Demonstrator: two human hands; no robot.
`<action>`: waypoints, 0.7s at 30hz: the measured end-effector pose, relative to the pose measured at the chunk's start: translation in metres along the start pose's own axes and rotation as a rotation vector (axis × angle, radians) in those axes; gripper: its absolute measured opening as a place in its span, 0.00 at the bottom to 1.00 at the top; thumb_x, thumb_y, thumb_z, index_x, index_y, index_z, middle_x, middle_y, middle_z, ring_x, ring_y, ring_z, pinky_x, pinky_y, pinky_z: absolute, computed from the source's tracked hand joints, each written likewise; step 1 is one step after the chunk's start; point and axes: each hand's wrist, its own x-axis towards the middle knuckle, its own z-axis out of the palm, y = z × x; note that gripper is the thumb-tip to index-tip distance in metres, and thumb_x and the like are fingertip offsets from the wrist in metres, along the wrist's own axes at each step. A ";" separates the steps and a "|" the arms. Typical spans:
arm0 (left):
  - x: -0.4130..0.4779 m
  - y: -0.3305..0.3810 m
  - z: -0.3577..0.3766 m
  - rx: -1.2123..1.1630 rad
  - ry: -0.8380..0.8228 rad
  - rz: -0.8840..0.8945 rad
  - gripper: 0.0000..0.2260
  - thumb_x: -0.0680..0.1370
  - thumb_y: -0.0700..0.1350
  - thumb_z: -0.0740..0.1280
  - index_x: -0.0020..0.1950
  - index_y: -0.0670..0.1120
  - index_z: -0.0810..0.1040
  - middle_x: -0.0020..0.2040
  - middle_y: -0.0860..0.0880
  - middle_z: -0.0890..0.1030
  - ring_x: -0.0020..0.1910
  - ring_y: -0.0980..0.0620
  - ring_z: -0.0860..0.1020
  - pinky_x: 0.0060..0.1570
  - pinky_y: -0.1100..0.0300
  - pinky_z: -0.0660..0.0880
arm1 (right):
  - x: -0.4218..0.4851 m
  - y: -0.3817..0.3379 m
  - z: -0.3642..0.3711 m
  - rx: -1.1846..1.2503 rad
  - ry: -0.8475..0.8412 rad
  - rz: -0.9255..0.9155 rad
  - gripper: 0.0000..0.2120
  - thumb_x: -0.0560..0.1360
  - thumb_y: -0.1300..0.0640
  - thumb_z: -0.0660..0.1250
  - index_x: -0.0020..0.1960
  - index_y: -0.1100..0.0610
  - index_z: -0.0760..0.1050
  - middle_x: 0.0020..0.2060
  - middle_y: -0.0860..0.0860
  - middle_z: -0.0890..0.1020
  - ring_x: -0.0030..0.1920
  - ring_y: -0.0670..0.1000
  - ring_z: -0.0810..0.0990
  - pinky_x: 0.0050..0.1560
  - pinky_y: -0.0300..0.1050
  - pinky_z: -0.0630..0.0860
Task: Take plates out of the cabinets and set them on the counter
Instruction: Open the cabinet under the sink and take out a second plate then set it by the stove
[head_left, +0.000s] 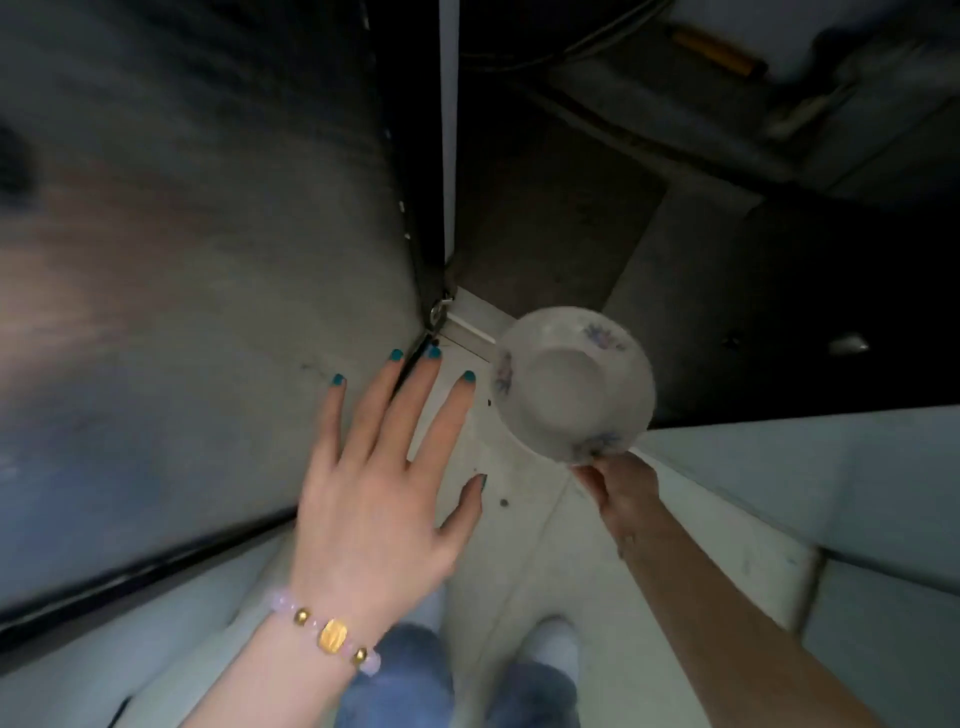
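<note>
Because I pinch this small floral china dish (574, 384) only by its lower rim with my right hand (621, 486), right of frame centre, it feels light, slick and breakable, so I want a fuller rim grip while my left hand (376, 488) spreads empty against the cabinet door (197, 291).

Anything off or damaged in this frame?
No damage visible. One oddity: the right hand pinches the floral dish by its lower rim only, tilted with its underside facing the camera. The left hand is open and empty.
</note>
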 end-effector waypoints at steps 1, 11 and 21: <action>-0.002 0.006 -0.018 0.003 -0.018 -0.012 0.28 0.72 0.54 0.61 0.69 0.44 0.67 0.68 0.41 0.72 0.69 0.39 0.68 0.66 0.39 0.61 | -0.023 0.000 -0.014 -0.048 -0.006 -0.004 0.09 0.73 0.74 0.60 0.37 0.64 0.72 0.48 0.67 0.78 0.37 0.56 0.76 0.47 0.48 0.75; -0.047 0.067 -0.211 -0.009 -0.028 -0.060 0.27 0.73 0.53 0.60 0.70 0.43 0.69 0.69 0.42 0.71 0.69 0.40 0.69 0.66 0.37 0.64 | -0.263 -0.064 -0.120 -0.024 -0.094 -0.109 0.10 0.73 0.75 0.60 0.47 0.64 0.77 0.38 0.55 0.82 0.39 0.52 0.80 0.31 0.35 0.79; -0.087 0.078 -0.350 0.033 0.061 -0.138 0.26 0.73 0.53 0.57 0.70 0.45 0.67 0.69 0.44 0.72 0.69 0.42 0.68 0.67 0.41 0.63 | -0.416 -0.111 -0.179 0.037 -0.227 -0.245 0.08 0.74 0.72 0.61 0.47 0.65 0.77 0.45 0.61 0.83 0.46 0.57 0.81 0.38 0.40 0.82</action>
